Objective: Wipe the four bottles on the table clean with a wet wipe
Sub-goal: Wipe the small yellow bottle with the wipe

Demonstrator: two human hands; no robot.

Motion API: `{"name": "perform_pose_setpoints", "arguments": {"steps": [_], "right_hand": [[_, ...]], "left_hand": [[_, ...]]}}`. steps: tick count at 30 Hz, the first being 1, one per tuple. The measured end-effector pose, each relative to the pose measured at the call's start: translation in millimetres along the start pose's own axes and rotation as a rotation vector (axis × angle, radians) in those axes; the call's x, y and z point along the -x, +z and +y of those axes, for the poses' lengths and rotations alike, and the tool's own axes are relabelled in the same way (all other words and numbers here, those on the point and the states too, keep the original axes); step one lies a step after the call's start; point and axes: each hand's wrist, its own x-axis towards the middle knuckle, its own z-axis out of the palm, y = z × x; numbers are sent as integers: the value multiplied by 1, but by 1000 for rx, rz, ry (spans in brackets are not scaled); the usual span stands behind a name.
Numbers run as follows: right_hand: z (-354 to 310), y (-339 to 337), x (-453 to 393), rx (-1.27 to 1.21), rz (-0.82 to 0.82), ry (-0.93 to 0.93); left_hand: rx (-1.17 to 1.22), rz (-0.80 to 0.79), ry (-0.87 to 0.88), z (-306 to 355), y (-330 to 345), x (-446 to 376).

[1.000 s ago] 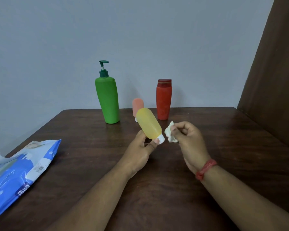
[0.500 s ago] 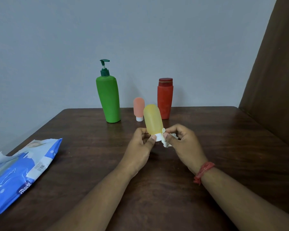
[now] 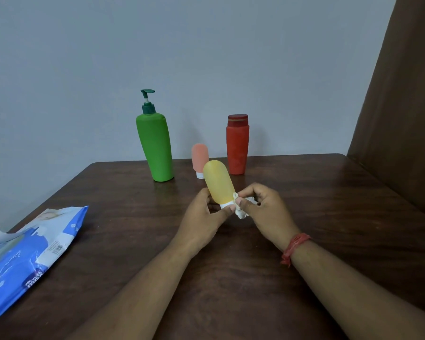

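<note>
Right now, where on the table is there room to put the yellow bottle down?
Bare wood lies right of the red bottle, out to the table edge, and between the wipes pack and the left hand. The back middle is crowded: green pump bottle, pink bottle and red bottle stand close together.

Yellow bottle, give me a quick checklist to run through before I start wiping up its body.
1. Left hand grips yellow bottle at its white cap end: ok.
2. Wipe pinched in right hand: ok.
3. Wipe touching the bottle near the cap: ok.
4. Bottle body above the fingers free to wipe: ok.
5. Green bottle, pink bottle and red bottle standing upright behind, apart from the hands: ok.
6. Wipe still wet enough: cannot tell.
</note>
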Motion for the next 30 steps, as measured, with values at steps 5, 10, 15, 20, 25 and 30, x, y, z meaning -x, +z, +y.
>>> {"name": "perform_pose_setpoints", "arguments": {"steps": [5, 10, 15, 20, 25, 30], "right_hand": [[13, -23, -17, -56, 198, 73], [31, -61, -29, -79, 425, 150], [40, -87, -39, -177, 622, 158], [48, -98, -47, -223, 773, 138], [57, -97, -54, -294, 841, 147], [61, -99, -58, -316, 874, 150]], "left_hand": [[-154, -46, 6, -2, 10, -13], [-377, -31, -14, 0, 35, -40], [-473, 19, 32, 0, 68, -67], [-512, 45, 41, 5, 98, -94], [-510, 47, 16, 7, 122, -123], [-460, 64, 25, 7, 139, -146]]}}
